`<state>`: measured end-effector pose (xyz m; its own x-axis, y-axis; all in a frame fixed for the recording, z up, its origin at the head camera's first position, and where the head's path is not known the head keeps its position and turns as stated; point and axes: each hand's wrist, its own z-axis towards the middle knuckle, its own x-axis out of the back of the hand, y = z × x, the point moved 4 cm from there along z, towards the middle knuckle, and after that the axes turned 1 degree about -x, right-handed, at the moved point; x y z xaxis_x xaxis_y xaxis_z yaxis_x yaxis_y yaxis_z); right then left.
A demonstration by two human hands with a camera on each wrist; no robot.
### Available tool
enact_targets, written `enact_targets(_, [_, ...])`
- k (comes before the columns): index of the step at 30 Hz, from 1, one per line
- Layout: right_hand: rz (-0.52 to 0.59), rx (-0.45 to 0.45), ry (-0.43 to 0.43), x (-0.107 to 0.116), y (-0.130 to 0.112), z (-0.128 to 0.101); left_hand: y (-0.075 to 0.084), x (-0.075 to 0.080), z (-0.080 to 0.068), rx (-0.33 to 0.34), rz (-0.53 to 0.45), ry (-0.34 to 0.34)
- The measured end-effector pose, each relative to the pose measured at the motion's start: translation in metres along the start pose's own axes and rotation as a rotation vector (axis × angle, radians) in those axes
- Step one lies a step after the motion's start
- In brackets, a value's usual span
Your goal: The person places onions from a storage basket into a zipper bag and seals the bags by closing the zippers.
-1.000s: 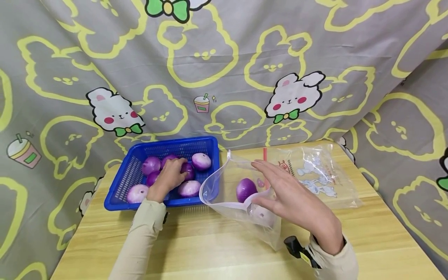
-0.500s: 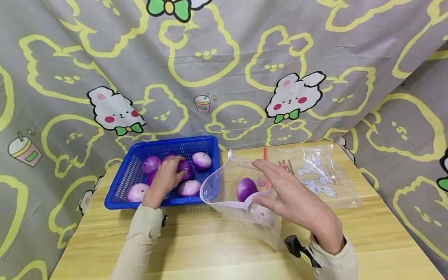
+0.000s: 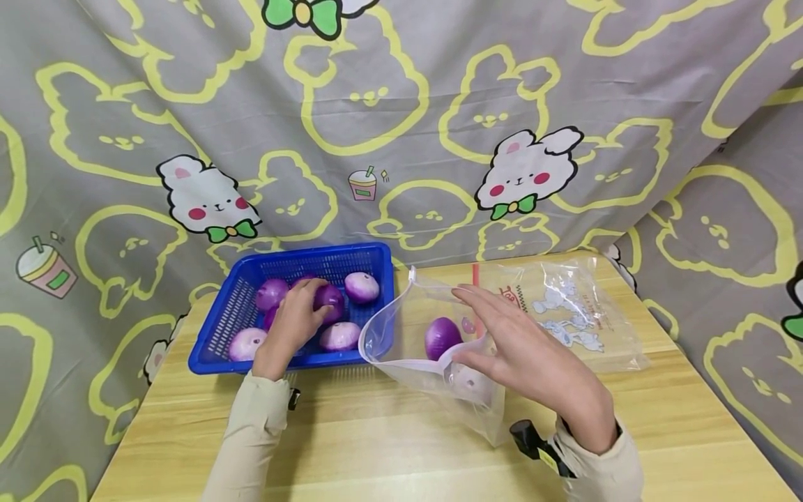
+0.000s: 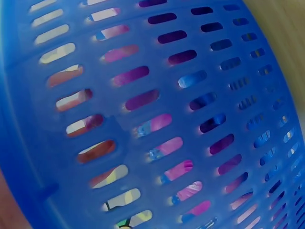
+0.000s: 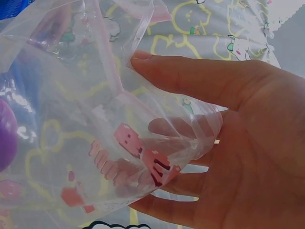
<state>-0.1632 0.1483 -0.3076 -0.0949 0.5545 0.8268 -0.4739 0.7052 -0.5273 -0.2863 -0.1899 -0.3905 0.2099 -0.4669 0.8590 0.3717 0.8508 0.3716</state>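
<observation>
My left hand (image 3: 291, 321) reaches into the blue basket (image 3: 210, 366), its fingers and thumb around a purple-red onion (image 3: 330, 300). In the left wrist view the slotted basket wall (image 4: 162, 105) hides most of that hand. A clear zip bag (image 3: 420, 390) stands tilted with its mouth spread wide, right beside the basket. Inside it lie a dark red onion (image 3: 442, 339) and a paler one seen through the plastic. My right hand (image 3: 527, 355) cups the bag's right side, thumb at the near rim and straight fingers on the far side. Through the plastic, the right wrist view shows the fingers (image 5: 176, 128).
Several other onions, such as a pale one (image 3: 362, 288), fill the basket. Flat at the back right lies a second clear bag (image 3: 617, 341) with printed figures and a red strip. A patterned grey curtain (image 3: 401, 104) hangs behind the wooden table (image 3: 376, 446).
The left hand has drawn the onion slightly left and up within the basket. The right hand and the zip bag have stayed almost still.
</observation>
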Motion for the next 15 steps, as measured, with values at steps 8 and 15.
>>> enact_targets(8, [-0.005, 0.007, 0.004, 0.0, 0.0, 0.001, 0.004, 0.006, -0.009, 0.026, -0.022, 0.043])
enact_targets(15, [-0.009, 0.01, 0.014, 0.0, 0.001, 0.001, 0.008, 0.008, -0.017, 0.041, -0.014, 0.075])
